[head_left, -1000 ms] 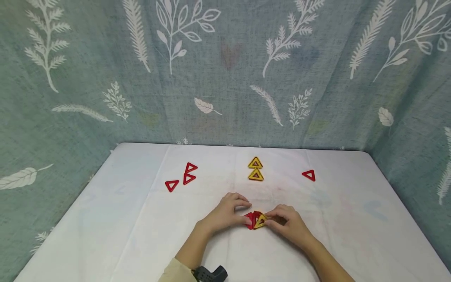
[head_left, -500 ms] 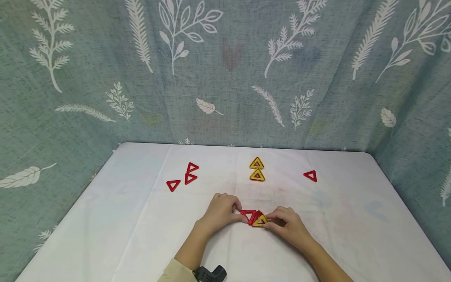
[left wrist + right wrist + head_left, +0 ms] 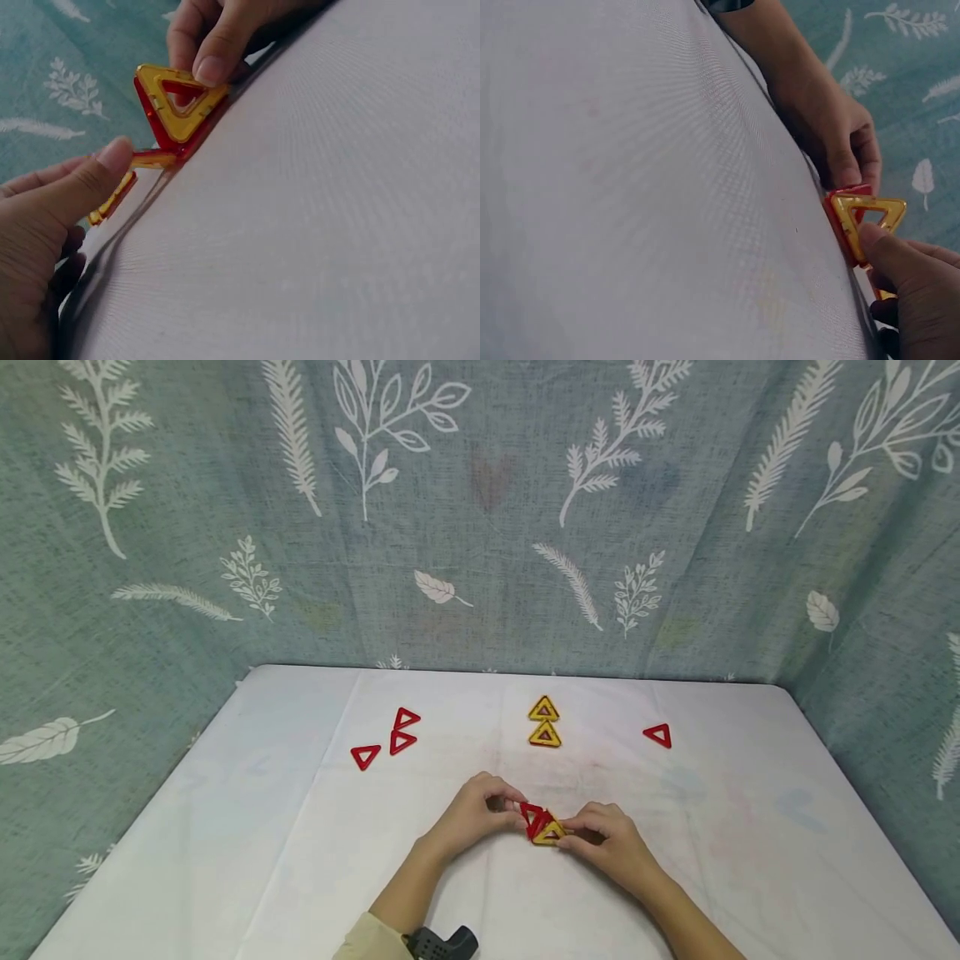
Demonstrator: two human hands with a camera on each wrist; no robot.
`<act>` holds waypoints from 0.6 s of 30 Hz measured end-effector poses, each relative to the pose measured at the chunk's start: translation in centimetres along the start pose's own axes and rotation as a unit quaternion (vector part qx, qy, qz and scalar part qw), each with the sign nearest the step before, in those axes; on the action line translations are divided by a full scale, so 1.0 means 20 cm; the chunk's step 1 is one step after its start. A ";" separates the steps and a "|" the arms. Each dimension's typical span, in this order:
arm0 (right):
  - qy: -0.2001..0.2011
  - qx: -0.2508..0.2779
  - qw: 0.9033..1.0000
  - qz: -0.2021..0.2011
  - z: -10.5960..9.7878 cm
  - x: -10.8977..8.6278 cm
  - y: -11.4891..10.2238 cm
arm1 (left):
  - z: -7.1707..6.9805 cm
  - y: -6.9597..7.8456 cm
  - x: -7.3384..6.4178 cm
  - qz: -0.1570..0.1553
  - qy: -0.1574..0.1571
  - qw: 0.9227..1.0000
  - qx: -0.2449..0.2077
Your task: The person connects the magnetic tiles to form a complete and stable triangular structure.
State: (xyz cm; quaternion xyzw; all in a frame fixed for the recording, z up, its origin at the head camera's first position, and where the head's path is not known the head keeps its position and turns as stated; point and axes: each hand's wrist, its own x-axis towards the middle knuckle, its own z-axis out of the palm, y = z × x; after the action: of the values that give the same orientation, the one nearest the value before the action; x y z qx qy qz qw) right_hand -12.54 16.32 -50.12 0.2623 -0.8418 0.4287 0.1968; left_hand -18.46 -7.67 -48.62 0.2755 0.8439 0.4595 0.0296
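Red triangular plastic tile point(image 3: 537, 828) and yellow triangular plastic tile point(image 3: 178, 127) touch at white-clothed bench point(image 3: 360, 827). Left hand point(image 3: 472, 814): fingers clamp red. Right hand point(image 3: 611, 843): fingers clamp yellow. Step, judged: joining edges; next move likely calls for steady alignment.

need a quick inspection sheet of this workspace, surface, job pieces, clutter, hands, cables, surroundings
surface: white-covered table, creased
job pieces: red triangle and yellow triangle, close together between the hands
clutter: loose pieces beyond the hands: three red triangles at left, two yellow triangles mid-table, single red piece at right
hands: left hand pinches red; right hand pinches yellow
cables: nothing seen
surroundings: leaf-print fabric backdrop
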 end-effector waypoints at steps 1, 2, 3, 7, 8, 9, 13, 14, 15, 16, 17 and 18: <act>0.002 -0.001 1.000 -0.006 0.00 0.00 0.00 | 0.00 0.00 0.00 0.006 -0.001 1.000 -0.004; 0.004 -0.002 1.000 -0.011 0.00 0.00 0.00 | 0.01 0.01 0.00 0.013 -0.004 1.000 -0.006; 0.005 -0.001 1.000 -0.014 0.00 0.00 0.00 | 0.01 0.01 0.00 0.020 -0.007 1.000 -0.004; 0.005 -0.003 1.000 -0.017 0.00 0.00 0.00 | 0.02 0.02 0.00 0.059 -0.025 0.997 0.035; 0.004 -0.004 1.000 -0.017 0.00 0.00 0.00 | 0.02 0.02 0.00 0.067 -0.030 0.996 0.049; 0.003 -0.005 1.000 -0.017 0.00 0.00 0.00 | 0.03 0.02 0.00 0.073 -0.034 0.995 0.062; 0.004 -0.009 1.000 -0.023 0.00 0.00 0.00 | 0.03 0.01 0.00 0.093 -0.043 0.989 0.102; 0.004 -0.009 1.000 -0.025 0.00 0.00 0.00 | 0.03 0.02 0.00 0.096 -0.044 0.989 0.108; 0.004 -0.010 1.000 -0.026 0.00 0.00 0.00 | 0.03 0.02 0.00 0.100 -0.044 0.988 0.114; 0.004 -0.011 1.000 -0.026 0.00 0.00 0.00 | 0.03 0.02 0.00 0.103 -0.044 0.986 0.120; 0.004 -0.011 1.000 -0.026 0.00 0.00 0.00 | 0.03 0.02 0.00 0.107 -0.044 0.985 0.127; 0.003 -0.012 1.000 -0.024 0.00 0.00 0.00 | 0.03 0.02 0.00 0.111 -0.043 0.984 0.132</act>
State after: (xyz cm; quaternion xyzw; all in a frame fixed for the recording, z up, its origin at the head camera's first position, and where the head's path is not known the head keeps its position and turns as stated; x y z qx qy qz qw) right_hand -12.66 16.29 -50.12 0.2790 -0.8395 0.4148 0.2130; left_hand -18.03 -7.01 -48.66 0.3883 0.8595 0.3318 -0.0220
